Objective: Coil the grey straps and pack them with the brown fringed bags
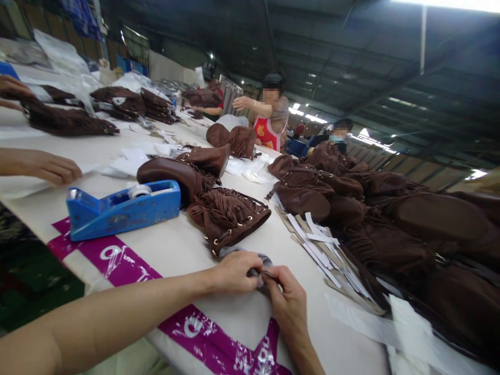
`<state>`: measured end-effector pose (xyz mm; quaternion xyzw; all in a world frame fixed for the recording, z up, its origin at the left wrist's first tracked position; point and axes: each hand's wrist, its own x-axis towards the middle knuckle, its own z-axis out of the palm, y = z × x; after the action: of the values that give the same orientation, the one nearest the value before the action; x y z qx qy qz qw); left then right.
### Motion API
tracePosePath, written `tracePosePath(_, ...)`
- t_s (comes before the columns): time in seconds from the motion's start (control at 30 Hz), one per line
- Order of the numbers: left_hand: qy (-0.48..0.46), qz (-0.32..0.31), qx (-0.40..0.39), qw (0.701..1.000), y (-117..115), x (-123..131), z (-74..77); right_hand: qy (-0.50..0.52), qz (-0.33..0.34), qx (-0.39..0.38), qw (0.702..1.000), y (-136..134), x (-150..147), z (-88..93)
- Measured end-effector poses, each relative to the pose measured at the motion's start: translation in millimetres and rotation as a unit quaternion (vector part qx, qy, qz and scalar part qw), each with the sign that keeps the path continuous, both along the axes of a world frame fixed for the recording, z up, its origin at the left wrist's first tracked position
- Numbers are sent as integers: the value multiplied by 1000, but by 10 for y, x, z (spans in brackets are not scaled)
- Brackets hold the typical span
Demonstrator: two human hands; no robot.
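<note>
Along the counter (pixel 281 245), a blue tape dispenser (pixel 121 213) sits, seemingly for easy reach; beside a brown bag (pixel 230 216), I see left hand (pixel 236 273) and right hand (pixel 289 291), grip narrow, pinching a dark strip (pixel 269 276), apparently steadying it.

Person (pixel 279 115) in red apron (pixel 267 134), bright light (pixel 457 5) overhead

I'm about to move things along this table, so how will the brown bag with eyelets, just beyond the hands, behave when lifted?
The brown bag looks soft, its side creased and gathered, so it will probably sag. Its thin strands may swing or snag. Lying on its side, it seems unlikely to tip.
</note>
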<state>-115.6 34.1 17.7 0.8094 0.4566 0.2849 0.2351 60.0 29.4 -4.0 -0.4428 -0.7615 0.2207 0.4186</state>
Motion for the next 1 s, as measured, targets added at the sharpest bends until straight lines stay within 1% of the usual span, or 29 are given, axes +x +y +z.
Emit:
tracePosePath(0.07,12,-2,3,1000,3,4,14,-12,-3,32,999,1,1,-3)
tracePosePath(0.17,44,28,-8,999,13,36,43,-27,-6,74,997,16,12,-2)
tracePosePath(0.3,67,42,-26,997,26,77,77,-35,6,99,994,39,35,9)
tracePosePath(0.5,72,39,-23,996,35,81,63,-26,30,80,996,62,54,19)
tracePosePath(0.57,70,33,-25,997,39,72,55,-22,28,78,996,62,54,12)
tracePosePath(0.67,66,27,-24,997,43,57,59,15,-17,41,999,49,56,-1)
tracePosePath(0.77,57,35,-41,997,40,53,82,49,-62,7,997,23,64,-8)
tracePosePath(0.87,55,44,-62,996,30,59,108,51,-75,22,996,-6,58,-7)
tracePosePath(1.0,52,48,-67,995,21,66,125,49,-82,28,995,-23,19,-1)
